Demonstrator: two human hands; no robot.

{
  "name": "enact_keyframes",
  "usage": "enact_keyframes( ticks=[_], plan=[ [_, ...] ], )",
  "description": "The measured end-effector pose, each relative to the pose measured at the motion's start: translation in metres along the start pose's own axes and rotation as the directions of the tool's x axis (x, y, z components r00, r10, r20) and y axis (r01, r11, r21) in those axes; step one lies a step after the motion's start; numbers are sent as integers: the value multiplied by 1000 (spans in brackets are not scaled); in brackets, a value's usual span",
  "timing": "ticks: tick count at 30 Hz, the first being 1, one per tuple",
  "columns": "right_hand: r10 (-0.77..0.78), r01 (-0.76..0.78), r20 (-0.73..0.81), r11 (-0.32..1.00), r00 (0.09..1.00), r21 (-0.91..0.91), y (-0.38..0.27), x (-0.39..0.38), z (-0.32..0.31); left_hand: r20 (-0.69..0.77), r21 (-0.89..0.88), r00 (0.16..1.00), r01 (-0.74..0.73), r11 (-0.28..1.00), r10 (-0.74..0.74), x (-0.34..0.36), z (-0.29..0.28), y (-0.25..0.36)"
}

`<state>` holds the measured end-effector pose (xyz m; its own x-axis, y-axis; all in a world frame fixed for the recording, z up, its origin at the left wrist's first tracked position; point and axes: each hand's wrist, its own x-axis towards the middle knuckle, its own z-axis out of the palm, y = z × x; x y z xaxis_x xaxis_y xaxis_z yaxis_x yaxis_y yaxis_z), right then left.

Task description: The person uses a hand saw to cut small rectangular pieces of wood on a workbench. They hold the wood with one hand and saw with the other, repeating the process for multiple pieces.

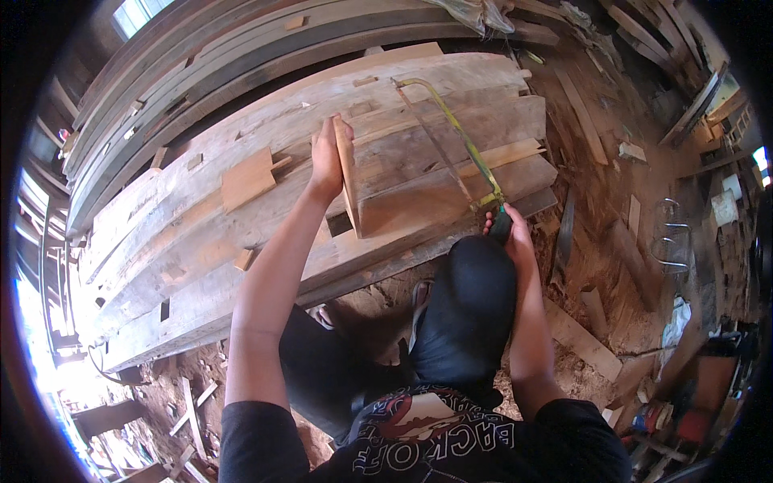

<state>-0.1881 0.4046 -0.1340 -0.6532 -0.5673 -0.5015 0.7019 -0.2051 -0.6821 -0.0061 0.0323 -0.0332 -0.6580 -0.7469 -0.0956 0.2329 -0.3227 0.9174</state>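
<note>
My left hand (328,157) grips a flat wooden board (348,181), which stands on its edge on the plank bench. Its fingers wrap over the board's far end. In my right hand (515,229) is the dark green handle of a hacksaw (455,125) with a worn yellow frame. The saw points away from me over the right part of the bench, its thin blade on the left side. A gap lies between the blade and the board. Left of my left hand, a flat wooden piece (248,179) with a narrow tongue rests on the planks.
Thick planks form the bench (201,241), with square mortise holes near its front edge. Long stacked beams (241,48) lie beyond it. Small wood blocks (245,258) sit on top. Offcuts (584,338) and sawdust cover the ground at right. My knee is close under the saw handle.
</note>
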Motion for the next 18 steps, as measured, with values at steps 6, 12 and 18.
enact_keyframes(
  ticks=[6,12,18],
  plan=[
    [68,-70,26,993,997,99,3,1,0,166,970,961,-200,139,221,4,24,10],
    [69,-143,234,939,970,313,14,5,-6,268,963,934,-251,-99,237,1,27,-20],
    [29,-137,294,925,955,354,21,5,-8,413,907,798,-402,-122,439,-6,15,-25]
  ],
)
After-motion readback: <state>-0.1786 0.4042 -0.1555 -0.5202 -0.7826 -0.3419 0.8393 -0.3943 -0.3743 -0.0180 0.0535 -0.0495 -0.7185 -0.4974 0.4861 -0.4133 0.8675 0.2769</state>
